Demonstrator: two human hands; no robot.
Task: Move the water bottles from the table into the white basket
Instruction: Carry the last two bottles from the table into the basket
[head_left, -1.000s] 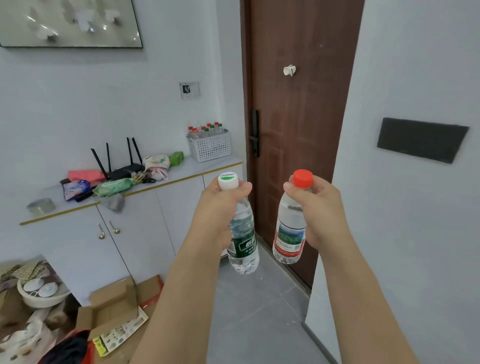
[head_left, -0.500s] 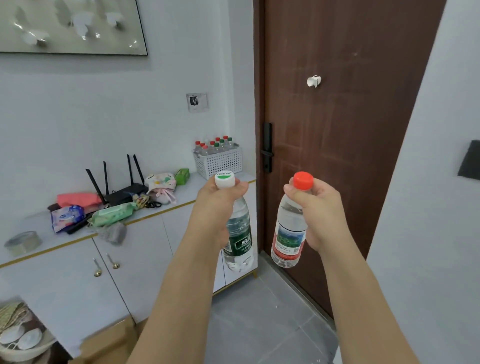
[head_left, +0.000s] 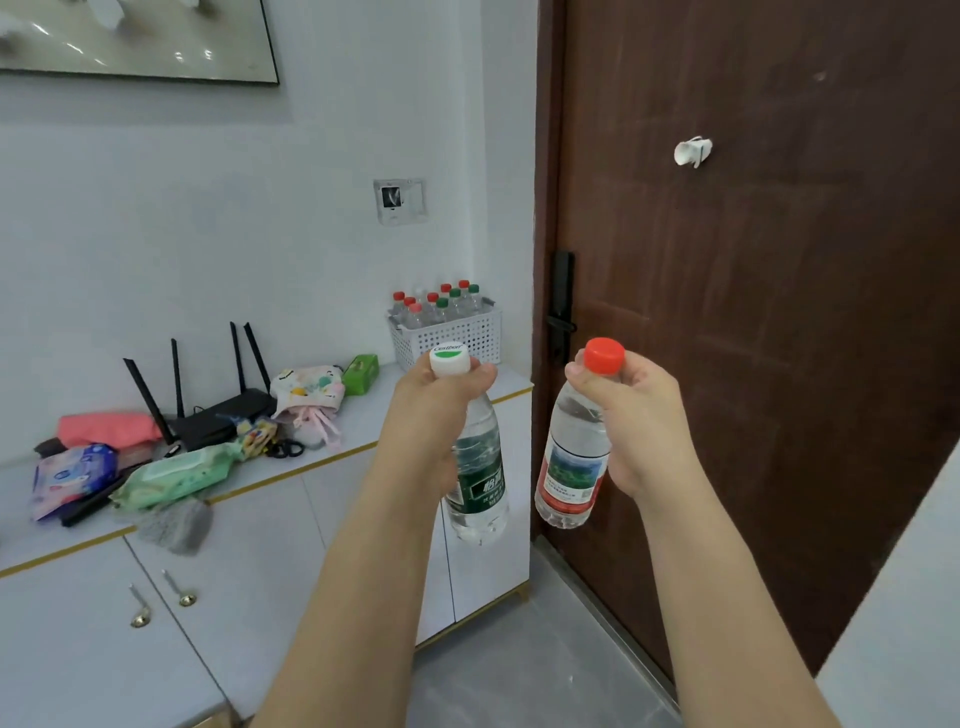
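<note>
My left hand (head_left: 431, 415) grips the neck of a clear water bottle with a white cap and a green label (head_left: 478, 478), which hangs upright in the air. My right hand (head_left: 639, 421) grips the neck of a second bottle with a red cap and a red label (head_left: 571, 467). Both bottles hang in front of me, above the floor. The white basket (head_left: 447, 338) stands on the far right end of the white cabinet top, near the door. Several bottles with red and green caps stand in it.
The white cabinet (head_left: 291, 519) runs along the left wall. On it lie a black router (head_left: 218, 415), a green wipes pack (head_left: 176, 473), a green box (head_left: 360, 371) and cloth items. A brown door (head_left: 753, 312) is ahead on the right. A grey wall corner (head_left: 904, 623) juts in at bottom right.
The view has come closer to the cabinet and the basket, which now look larger. Both hands still hold their bottles in the same pose. The boxes on the floor have left the view.
</note>
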